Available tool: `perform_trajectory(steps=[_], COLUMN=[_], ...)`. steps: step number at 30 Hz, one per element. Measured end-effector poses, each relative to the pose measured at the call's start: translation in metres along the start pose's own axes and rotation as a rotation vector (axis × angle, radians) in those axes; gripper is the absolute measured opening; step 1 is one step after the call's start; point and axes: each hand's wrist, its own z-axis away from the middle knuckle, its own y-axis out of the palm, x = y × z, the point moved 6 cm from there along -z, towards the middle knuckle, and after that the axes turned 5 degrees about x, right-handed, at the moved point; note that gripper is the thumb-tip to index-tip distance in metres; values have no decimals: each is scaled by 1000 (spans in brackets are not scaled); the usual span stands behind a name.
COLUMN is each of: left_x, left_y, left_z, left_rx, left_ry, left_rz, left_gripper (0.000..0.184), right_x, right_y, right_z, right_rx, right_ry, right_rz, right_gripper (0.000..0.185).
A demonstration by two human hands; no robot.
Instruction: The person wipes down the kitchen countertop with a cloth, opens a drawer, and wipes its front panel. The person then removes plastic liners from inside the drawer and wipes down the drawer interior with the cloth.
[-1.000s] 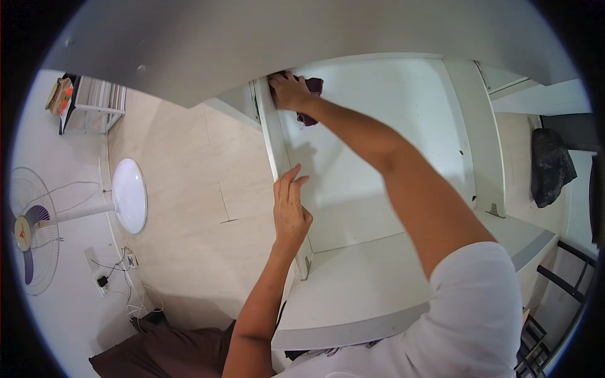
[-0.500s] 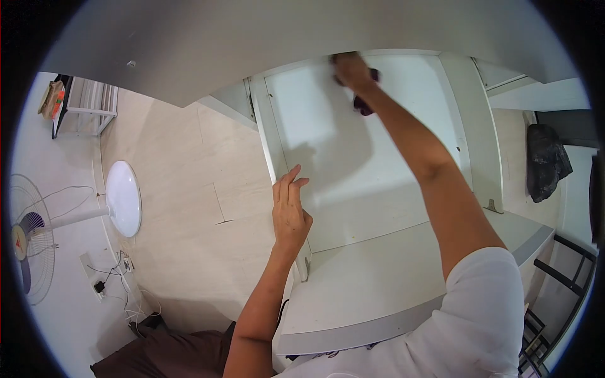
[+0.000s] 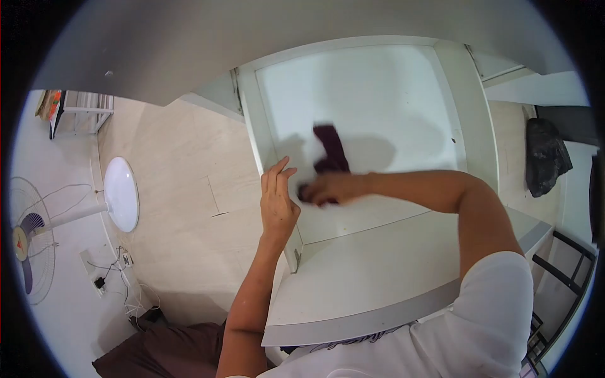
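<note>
Now moved close to the near left corner of the white drawer [image 3: 469, 113] — gripping dark red cloth [image 3: 334, 148] inside with the right hand [image 3: 337, 188], holding the left hand [image 3: 279, 205] open by its left wall.

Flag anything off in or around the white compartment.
Dark speck on the pale compartment floor, near its right wall; dirt or damage, can't tell. At far left, white cables look untidily tangled.

Right arm bending sharply at elbow, right hand [image 3: 334, 188] blurring, fingers curling; left hand [image 3: 278, 205] holding fingers up.
</note>
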Motion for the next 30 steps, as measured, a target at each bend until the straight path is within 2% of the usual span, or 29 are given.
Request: perform_trajectory(steps=[1,2,3,5,6,7,8,9,10,11,12,13,14,15,16,17,18,19,20,22,23,25,28,30], left_x=[-3,-5,-7,-14,-23,-31,-30,-37,-42,-44,-45,-49,-54,-57,-46,-42,-40,-40,-40,-44,-45,-49,-32,-17], left_y=[-2,-2,-1,9,16,24,49,66,91,114,138,145,153,161,171,172,172,170,169,166,165,157,151,131], left_z=[-1,-2,-3,-7,-12,-15,-13,-13,-11,-9,-6,-6,0,11,24,27,28,32,30,31,27,23,24,16], left_rx=[4,53,104,160,148,138,324,328,468,607,823,827,876,921,682,702,651,607,657,730,763,835,1011,808], left_ry=[8,-35,-76,-93,-57,-23,-1,17,-34,-86,-56,-40,66,170,296,310,337,361,351,344,323,345,279,241], left_rz=[9,21,32,23,-9,-40,-61,-51,-68,-87,-201,-199,-420,-637,-795,-788,-801,-808,-764,-742,-739,-718,-579,-9], left_gripper=[57,56,56,61,64,68,71,71,69,69,71,71,72,73,76,76,76,77,79,80,82,83,79,69], right_x=[18,22,29,13,9,-5,-15,-27,-44,-65,-82,-94,-111,-124,-118,-121,-139,-148,-136,-105,-88,-71,-24,3], right_y=[11,23,6,-47,-86,-124,-150,-163,-164,-157,-149,-147,-154,-169,-192,-214,-219,-224,-231,-230,-221,-188,-129,-92], right_z=[20,32,34,31,23,13,8,6,7,18,28,38,49,67,95,128,166,201,231,279,301,330,332,334], right_rx=[91,452,447,186,-32,-286,-397,-365,-326,-331,-356,-375,-328,-327,-326,-301,-356,-265,-219,169,250,186,265,360], right_ry=[36,319,331,662,558,335,333,489,647,664,586,500,586,715,953,1135,1242,1280,1361,1527,1598,1421,1446,1480], right_rz=[-269,-446,-444,-674,-663,-128,91,238,489,496,705,914,914,915,769,657,985,1080,1057,951,840,953,795,692], right_gripper=[28,35,35,33,30,26,24,31,37,37,40,43,51,49,49,54,60,69,69,66,70,76,82,86])
